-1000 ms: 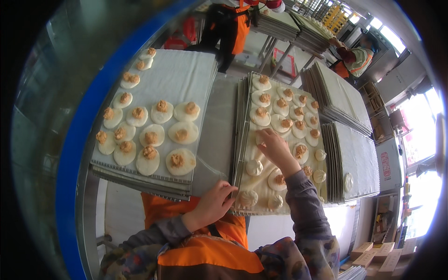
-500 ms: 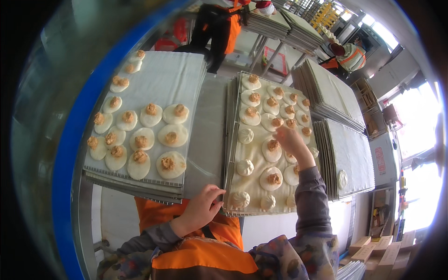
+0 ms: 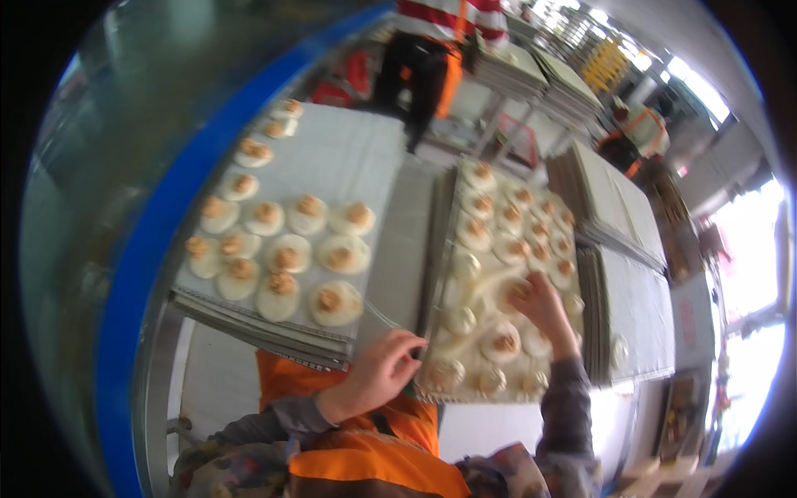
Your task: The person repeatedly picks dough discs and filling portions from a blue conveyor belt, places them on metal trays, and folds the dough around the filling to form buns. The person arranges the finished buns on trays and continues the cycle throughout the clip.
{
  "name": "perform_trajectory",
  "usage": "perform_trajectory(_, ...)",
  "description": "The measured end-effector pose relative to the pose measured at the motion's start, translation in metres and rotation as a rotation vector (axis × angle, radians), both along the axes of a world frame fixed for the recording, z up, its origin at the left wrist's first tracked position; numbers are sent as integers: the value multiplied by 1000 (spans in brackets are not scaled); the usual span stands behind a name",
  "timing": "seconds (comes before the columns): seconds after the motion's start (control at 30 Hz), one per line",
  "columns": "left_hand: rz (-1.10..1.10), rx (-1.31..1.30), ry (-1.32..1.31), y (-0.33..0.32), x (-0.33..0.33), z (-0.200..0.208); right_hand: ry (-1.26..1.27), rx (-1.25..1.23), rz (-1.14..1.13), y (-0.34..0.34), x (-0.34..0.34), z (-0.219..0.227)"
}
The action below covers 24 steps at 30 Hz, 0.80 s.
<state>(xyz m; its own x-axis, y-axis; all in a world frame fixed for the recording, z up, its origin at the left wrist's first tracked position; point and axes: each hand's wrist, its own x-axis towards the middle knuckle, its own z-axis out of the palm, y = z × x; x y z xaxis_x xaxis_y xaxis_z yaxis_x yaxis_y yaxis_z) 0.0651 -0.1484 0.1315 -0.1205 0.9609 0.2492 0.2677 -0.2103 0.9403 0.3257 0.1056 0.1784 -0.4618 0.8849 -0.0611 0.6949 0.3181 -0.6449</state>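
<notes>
My right hand (image 3: 546, 309) is over the right-hand tray, its fingers pinched together at the edge of a round dough wrapper (image 3: 501, 289) topped with brown filling; blur and the fingers hide part of it. Another filled, flat wrapper (image 3: 501, 342) lies just nearer. Pleated, closed buns (image 3: 448, 375) line the tray's left side and near edge, while several open wrappers with filling (image 3: 510, 217) cover its far half. Beside the tray's near left corner, my left hand (image 3: 380, 375) has loosely bent fingers, with thumb and forefinger apart and nothing held.
On the left, a stacked tray (image 3: 349, 137) carries several filled wrappers. Stacks of cloth-covered trays (image 3: 635, 307) stand at the right, one with a lone bun (image 3: 618, 353). A blue rail (image 3: 158, 207) runs along the left. Two other people (image 3: 419, 62) are farther back.
The whole view has shifted, moving the trays right and down in the picture, and is blurrier. My right hand has come nearer, to another wrapper. My left hand stays by the tray's corner.
</notes>
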Motion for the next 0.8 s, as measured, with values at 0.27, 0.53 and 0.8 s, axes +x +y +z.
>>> perform_trajectory(0.27, -223, -251, -1379, 21, 24, 6, 605, -487, 80, -132, -76, 50)
perform_trajectory(0.53, -61, -420, -978, -52, -5, -6, 292, -148, 196, -210, -110, 2)
perform_trajectory(0.8, 55, -389, -873, -72, -1, -22, 327, -20, 209, -229, -116, -36)
